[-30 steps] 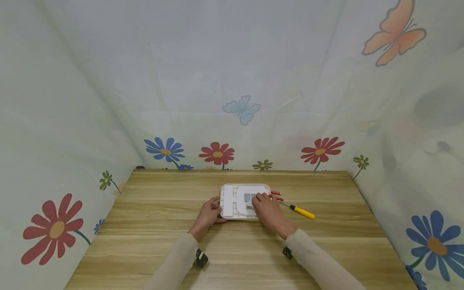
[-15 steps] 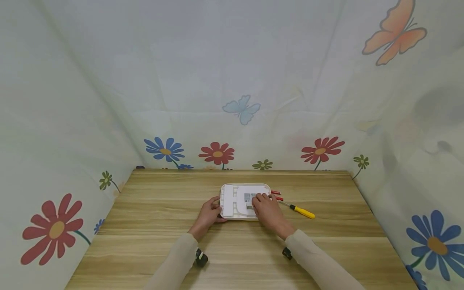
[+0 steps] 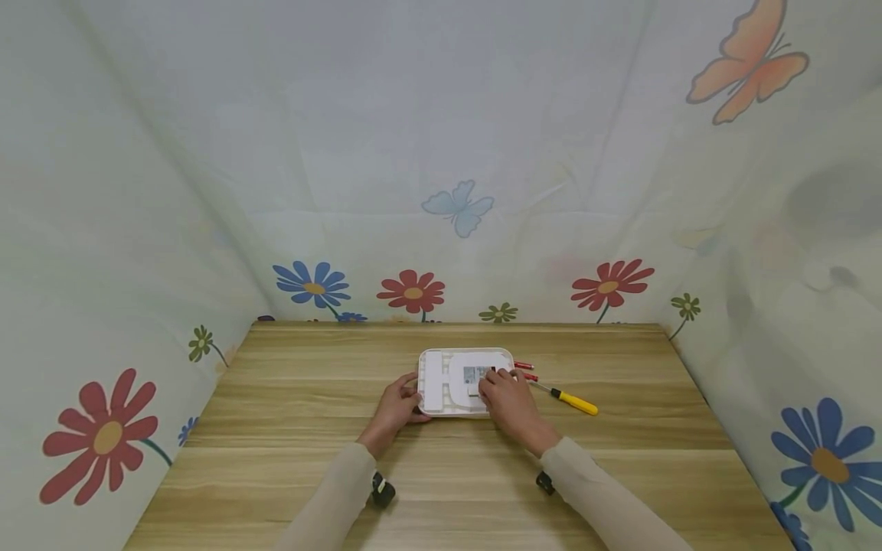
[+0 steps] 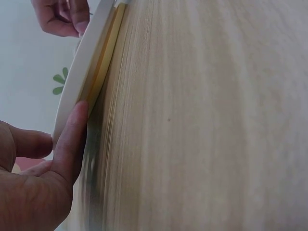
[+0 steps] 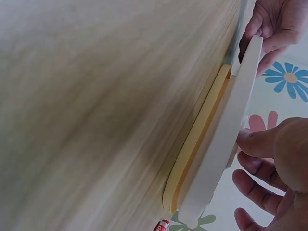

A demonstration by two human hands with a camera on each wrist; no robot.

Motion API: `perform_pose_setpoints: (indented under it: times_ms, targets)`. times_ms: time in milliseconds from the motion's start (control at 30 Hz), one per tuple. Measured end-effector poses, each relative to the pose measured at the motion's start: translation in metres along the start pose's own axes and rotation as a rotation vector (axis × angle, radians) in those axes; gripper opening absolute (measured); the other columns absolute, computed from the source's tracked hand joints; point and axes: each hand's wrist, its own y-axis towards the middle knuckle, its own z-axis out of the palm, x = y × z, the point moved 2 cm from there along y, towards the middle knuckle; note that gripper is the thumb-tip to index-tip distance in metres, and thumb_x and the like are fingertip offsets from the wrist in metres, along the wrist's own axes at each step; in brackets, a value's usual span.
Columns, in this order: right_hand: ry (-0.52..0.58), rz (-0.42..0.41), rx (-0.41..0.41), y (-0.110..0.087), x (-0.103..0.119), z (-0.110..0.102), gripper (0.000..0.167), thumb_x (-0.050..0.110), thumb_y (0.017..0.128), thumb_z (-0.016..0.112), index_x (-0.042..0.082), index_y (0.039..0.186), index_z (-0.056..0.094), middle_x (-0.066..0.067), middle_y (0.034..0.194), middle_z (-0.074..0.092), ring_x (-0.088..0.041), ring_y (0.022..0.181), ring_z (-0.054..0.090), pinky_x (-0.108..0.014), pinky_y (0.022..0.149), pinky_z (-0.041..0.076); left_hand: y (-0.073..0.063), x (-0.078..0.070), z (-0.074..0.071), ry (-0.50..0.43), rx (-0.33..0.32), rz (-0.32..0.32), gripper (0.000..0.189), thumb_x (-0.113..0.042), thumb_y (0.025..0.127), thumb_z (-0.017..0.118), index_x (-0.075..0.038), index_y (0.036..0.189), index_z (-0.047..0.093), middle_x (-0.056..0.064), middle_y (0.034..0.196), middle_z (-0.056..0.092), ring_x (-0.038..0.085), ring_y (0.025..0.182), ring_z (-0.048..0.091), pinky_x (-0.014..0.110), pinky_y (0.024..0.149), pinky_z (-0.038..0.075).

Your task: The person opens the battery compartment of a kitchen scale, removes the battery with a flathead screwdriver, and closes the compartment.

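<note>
A white plastic device [image 3: 434, 383] with rounded corners, a ribbed back and a grey printed label lies on the table, its back up. Beneath its white rim shows a yellow part [image 5: 196, 139]. My left hand [image 3: 397, 403] grips the device's left end between thumb and fingers. Over the right half, my right hand [image 3: 511, 399] pinches a small white cover [image 3: 474, 390] at the label; its far part is hidden by the fingers. A dark gap shows beside the fingertips. The right wrist view has the right thumb against the back, with the other fingers loosely bent.
Two red cylinders, apparently batteries [image 3: 524, 365], lie against the device's right side. A screwdriver with a yellow and black handle [image 3: 577, 402] lies right of the right hand. Flower-printed curtains [image 3: 455, 268] close off the wooden table [image 3: 310, 490] at the back and sides.
A dark gap now shows beside the right fingertips, and the small white cover has shifted slightly. The left hand, device, red cylinders and screwdriver stay where they were.
</note>
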Motion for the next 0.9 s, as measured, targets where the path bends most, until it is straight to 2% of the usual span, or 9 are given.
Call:
perform_pose_setpoints:
  times_ms: [367,600,900]
  targets:
    - [-0.01,-0.003,-0.002,-0.002,0.001,-0.005,0.011,0.021,0.093,0.065,0.017,0.085,0.071,0.002,0.089,0.066,-0.021,0.086,0.059,-0.045,0.083,0.048,0.002,0.001,0.001,-0.01,-0.007,-0.009,0.053,0.004,0.098,0.046,-0.003,0.149,0.037,0.026,0.114,0.053,0.022,0.075,0.067,0.038,0.068,0.065]
    - [0.054,0.015,0.044,-0.011,0.003,-0.004,0.013,0.026,0.095,0.063,0.018,0.103,0.07,0.0,0.103,0.066,-0.022,0.096,0.061,-0.047,0.088,0.049,0.002,0.003,0.001,-0.011,-0.001,-0.004,0.053,0.005,0.097,0.045,-0.001,0.149,0.036,0.027,0.114,0.053,0.022,0.074,0.067,0.04,0.069,0.065]
    - [0.103,0.015,0.132,-0.018,0.012,-0.005,0.031,0.037,0.094,0.065,0.019,0.12,0.067,0.0,0.115,0.061,-0.023,0.108,0.057,-0.048,0.094,0.049,0.002,0.001,0.0,-0.007,-0.006,-0.006,0.052,0.004,0.098,0.046,-0.003,0.149,0.037,0.028,0.117,0.052,0.021,0.076,0.067,0.038,0.069,0.065]
